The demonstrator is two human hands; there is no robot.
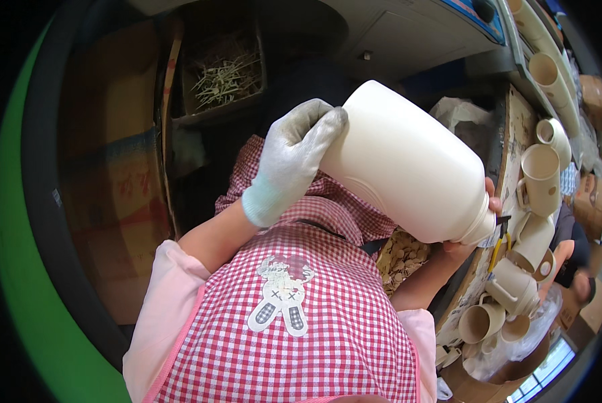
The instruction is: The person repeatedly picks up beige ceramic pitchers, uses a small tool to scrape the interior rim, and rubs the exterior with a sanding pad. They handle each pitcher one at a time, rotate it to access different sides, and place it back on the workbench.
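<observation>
A large cream-white plastic bottle (408, 161) lies tilted across my view in both hands. My left hand (294, 154), in a white knit glove with a pale blue cuff and grey fingertips, grips its wide upper-left end, thumb pressed on the side. My bare right hand (463, 246) holds the narrower neck end at lower right, fingers partly hidden behind it. Beneath the bottle is my red checked apron (294, 363) with a rabbit patch. Just right of my right hand, a small tool (499, 248) with yellow handles rests on the worn wooden bench edge (517, 121).
Cream mugs and pitchers (540, 174) crowd the bench at right, with plastic bags (542, 336) and cardboard boxes (588, 201). Another person's arm (559, 258) shows beyond. A bin of thin scraps (227, 80) stands upper left, beside a cardboard panel (106, 201); a grey machine housing (422, 33) is overhead.
</observation>
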